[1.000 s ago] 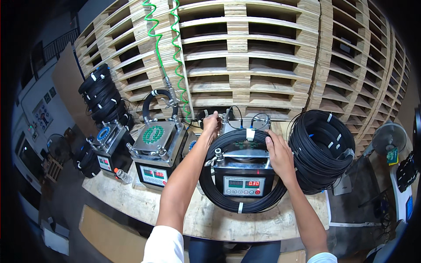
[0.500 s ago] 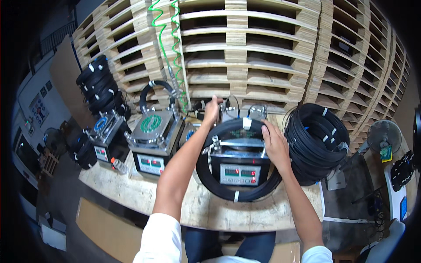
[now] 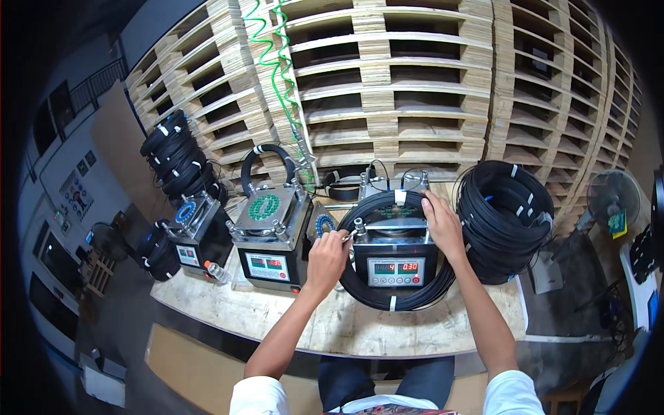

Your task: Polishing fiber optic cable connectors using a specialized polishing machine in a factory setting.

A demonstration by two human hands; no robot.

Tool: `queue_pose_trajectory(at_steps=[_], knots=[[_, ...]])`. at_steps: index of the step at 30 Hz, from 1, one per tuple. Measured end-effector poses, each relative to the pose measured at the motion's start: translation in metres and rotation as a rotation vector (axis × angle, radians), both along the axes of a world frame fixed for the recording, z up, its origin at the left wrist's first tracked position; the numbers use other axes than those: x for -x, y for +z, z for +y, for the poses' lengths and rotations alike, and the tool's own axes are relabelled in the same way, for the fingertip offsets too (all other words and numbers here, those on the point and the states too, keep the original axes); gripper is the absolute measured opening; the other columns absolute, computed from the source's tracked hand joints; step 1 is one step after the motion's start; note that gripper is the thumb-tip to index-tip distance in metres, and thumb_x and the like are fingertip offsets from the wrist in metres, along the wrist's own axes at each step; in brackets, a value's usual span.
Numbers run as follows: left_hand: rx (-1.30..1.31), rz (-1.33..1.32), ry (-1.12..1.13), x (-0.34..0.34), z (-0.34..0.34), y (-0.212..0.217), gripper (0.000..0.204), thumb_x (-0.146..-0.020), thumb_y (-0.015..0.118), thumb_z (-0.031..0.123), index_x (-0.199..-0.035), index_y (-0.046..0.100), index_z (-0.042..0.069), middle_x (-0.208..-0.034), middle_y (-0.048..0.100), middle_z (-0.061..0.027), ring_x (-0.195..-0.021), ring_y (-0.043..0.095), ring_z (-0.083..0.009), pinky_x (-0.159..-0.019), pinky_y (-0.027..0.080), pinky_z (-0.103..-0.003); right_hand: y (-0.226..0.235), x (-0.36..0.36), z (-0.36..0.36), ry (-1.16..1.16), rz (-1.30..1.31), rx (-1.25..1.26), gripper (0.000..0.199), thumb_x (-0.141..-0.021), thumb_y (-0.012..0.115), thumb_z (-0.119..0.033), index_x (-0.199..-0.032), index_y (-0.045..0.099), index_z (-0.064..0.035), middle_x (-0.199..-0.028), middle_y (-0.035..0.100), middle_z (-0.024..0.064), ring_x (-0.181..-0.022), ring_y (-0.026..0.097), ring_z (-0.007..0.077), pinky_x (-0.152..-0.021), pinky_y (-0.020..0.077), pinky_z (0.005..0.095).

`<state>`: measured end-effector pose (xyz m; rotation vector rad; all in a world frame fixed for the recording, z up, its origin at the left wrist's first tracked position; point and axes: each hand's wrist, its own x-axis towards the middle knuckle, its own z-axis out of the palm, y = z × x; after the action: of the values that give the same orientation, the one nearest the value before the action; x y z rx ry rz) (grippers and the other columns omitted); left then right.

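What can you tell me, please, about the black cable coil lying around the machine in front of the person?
The black cable coil is a thin, glossy cable wound into a flat ring and bound by white ties at its front and back. It lies on the wooden workbench, looped around a small grey machine with a red digital display. The right hand rests on its far right arc; the left hand is at its left edge, fingers at a metal post.

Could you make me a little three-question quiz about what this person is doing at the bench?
1. True or false: the black cable coil lies around the machine with the red display.
2. Which hand rests on the machine's top: left hand or right hand?
3. What hangs above the bench: A) green spiral hose B) a lamp C) a chain?

Key: 1 true; 2 right hand; 3 A.
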<state>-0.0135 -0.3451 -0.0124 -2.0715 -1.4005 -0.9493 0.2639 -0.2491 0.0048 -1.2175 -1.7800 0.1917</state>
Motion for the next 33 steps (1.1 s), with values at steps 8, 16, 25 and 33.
queue_pose_trajectory(at_steps=[8,16,25,33], knots=[[0.192,-0.027,-0.037,0.010,0.002,0.009,0.014,-0.098,0.059,0.018,-0.101,0.054,0.005,-0.080,0.061,-0.0100,-0.072,0.064,-0.0275,-0.062,0.052,-0.039,-0.004,0.000,0.002,0.015,0.025,0.000,0.038,-0.105,0.045,-0.038,-0.131,0.061,-0.0150,-0.112,0.065,0.0152,-0.105,0.062,0.0374,-0.090,0.0481,0.0453],[0.142,0.218,0.139,-0.006,-0.007,0.011,0.021,-0.099,0.056,0.027,-0.092,0.049,0.009,-0.079,0.059,-0.0051,-0.072,0.065,-0.0200,-0.055,0.053,-0.032,-0.003,0.002,0.001,0.047,0.027,0.012,0.039,-0.104,0.046,-0.039,-0.129,0.062,-0.0140,-0.110,0.065,0.0151,-0.103,0.063,0.0362,-0.090,0.0481,0.0446],[0.506,-0.535,0.211,-0.054,0.002,0.019,0.050,-0.103,0.049,0.040,-0.086,0.062,-0.005,-0.080,0.066,-0.0303,-0.081,0.064,-0.0498,-0.071,0.047,-0.060,-0.001,0.004,-0.001,0.020,0.160,-0.067,0.035,-0.100,0.056,-0.028,-0.122,0.063,-0.0021,-0.110,0.065,0.0202,-0.104,0.063,0.0380,-0.088,0.0496,0.0434],[0.339,-0.563,-0.039,-0.019,-0.008,0.020,0.025,-0.091,0.071,0.027,-0.090,0.069,0.002,-0.080,0.062,-0.0165,-0.069,0.062,-0.0340,-0.065,0.050,-0.043,-0.023,-0.009,-0.049,-0.426,0.068,-0.305,0.016,-0.091,0.069,-0.017,-0.096,0.062,-0.0025,-0.097,0.060,0.0143,-0.085,0.059,0.0305,-0.087,0.0429,0.0455]])
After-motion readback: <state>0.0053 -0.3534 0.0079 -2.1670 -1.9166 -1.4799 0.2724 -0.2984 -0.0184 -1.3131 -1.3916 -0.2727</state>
